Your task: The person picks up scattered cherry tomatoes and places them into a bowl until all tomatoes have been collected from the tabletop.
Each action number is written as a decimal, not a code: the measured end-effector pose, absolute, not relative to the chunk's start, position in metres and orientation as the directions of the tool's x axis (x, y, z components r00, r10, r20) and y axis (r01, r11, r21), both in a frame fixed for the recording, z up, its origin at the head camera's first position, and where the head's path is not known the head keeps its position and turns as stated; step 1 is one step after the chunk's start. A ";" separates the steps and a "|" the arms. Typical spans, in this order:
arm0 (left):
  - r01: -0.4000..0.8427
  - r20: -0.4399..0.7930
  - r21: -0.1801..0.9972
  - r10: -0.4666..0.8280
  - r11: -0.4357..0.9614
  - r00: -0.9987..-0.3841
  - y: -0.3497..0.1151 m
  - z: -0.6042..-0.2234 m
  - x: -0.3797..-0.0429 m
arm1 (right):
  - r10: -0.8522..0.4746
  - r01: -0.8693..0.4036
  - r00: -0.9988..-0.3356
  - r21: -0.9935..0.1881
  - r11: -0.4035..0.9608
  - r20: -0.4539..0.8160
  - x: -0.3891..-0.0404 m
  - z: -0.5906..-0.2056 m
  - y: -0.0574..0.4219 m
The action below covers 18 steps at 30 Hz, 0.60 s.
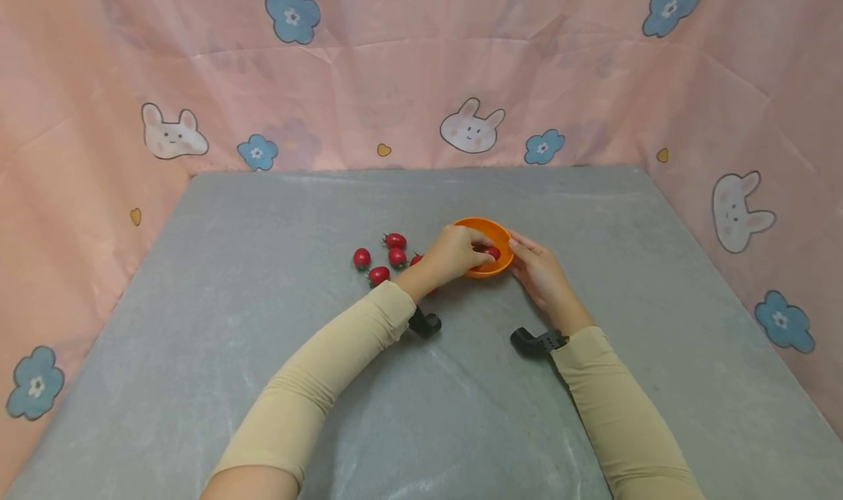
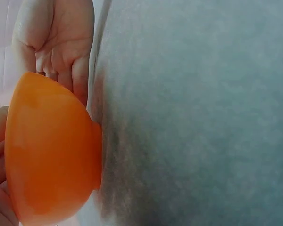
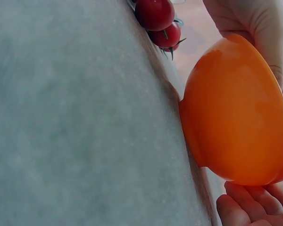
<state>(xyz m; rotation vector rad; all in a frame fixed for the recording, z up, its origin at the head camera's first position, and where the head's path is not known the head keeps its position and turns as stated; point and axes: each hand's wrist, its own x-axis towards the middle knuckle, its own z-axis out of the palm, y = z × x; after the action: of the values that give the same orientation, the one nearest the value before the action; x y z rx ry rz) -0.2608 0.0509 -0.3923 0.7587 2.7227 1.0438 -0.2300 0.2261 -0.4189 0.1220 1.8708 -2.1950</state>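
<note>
An orange bowl point(image 1: 476, 223) sits on the grey table. My left hand point(image 1: 454, 255) reaches over its near-left side, thumb and fingers pinching a red cherry tomato point(image 1: 492, 252) inside the bowl. On the bowl's right side, my right hand point(image 1: 543, 277) holds it, with the thumb at the rim and the fingers along the outside. Both wrist views show the bowl's smooth outer wall point(image 2: 52, 150) and hide its inside. Several more cherry tomatoes point(image 1: 397, 257) with green stems lie left of the bowl, some partly covered by my left hand and forearm.
The grey table point(image 1: 263, 383) stretches around the bowl on all sides. A pink curtain point(image 1: 395, 75) with rabbits and blue flowers hangs behind it and along both sides. Black wrist straps point(image 1: 536, 341) stick out below my hands.
</note>
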 end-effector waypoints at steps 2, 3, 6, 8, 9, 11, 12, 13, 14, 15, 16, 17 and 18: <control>0.411 0.051 0.643 0.499 0.646 -0.865 0.052 -0.392 -0.261 | -0.140 0.246 -0.964 -0.959 -0.138 -0.227 -0.230 -0.419 0.226; 0.412 0.048 0.637 0.500 0.651 -0.865 0.052 -0.392 -0.261 | -0.139 0.246 -0.964 -0.960 -0.138 -0.227 -0.230 -0.419 0.226; 0.428 0.046 0.613 0.511 0.663 -0.858 0.053 -0.392 -0.260 | -0.139 0.243 -0.965 -0.960 -0.141 -0.224 -0.231 -0.419 0.226; 0.436 0.046 0.603 0.516 0.668 -0.855 0.054 -0.392 -0.260 | -0.138 0.241 -0.965 -0.959 -0.148 -0.222 -0.230 -0.419 0.226; 0.438 0.046 0.600 0.518 0.669 -0.854 0.054 -0.392 -0.260 | -0.137 0.243 -0.965 -0.958 -0.152 -0.223 -0.230 -0.419 0.226; 0.437 0.046 0.601 0.517 0.669 -0.855 0.054 -0.392 -0.260 | -0.136 0.247 -0.964 -0.957 -0.152 -0.228 -0.230 -0.419 0.226; 0.438 0.049 0.598 0.515 0.671 -0.856 0.054 -0.393 -0.260 | -0.135 0.250 -0.964 -0.957 -0.151 -0.230 -0.230 -0.419 0.226; 0.438 0.051 0.597 0.514 0.672 -0.857 0.054 -0.393 -0.260 | -0.135 0.251 -0.963 -0.956 -0.153 -0.232 -0.230 -0.419 0.226; 0.441 0.055 0.595 0.514 0.672 -0.856 0.054 -0.393 -0.260 | -0.134 0.252 -0.963 -0.956 -0.153 -0.232 -0.230 -0.419 0.225; 0.447 0.061 0.589 0.515 0.673 -0.855 0.055 -0.393 -0.260 | -0.134 0.252 -0.963 -0.956 -0.147 -0.233 -0.230 -0.419 0.226; 0.453 0.067 0.583 0.516 0.675 -0.854 0.055 -0.394 -0.260 | -0.134 0.251 -0.963 -0.957 -0.145 -0.233 -0.230 -0.419 0.225; 0.459 0.072 0.573 0.517 0.679 -0.853 0.055 -0.394 -0.260 | -0.134 0.252 -0.963 -0.957 -0.145 -0.233 -0.230 -0.419 0.225; 0.464 0.075 0.565 0.518 0.682 -0.852 0.055 -0.394 -0.260 | -0.134 0.252 -0.963 -0.957 -0.145 -0.233 -0.230 -0.419 0.225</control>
<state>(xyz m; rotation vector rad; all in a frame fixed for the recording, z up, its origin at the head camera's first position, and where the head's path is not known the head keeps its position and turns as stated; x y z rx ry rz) -0.2598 0.0554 -0.3936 0.8187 2.7972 0.9022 -0.2298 0.2253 -0.4190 0.1341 1.8661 -2.1972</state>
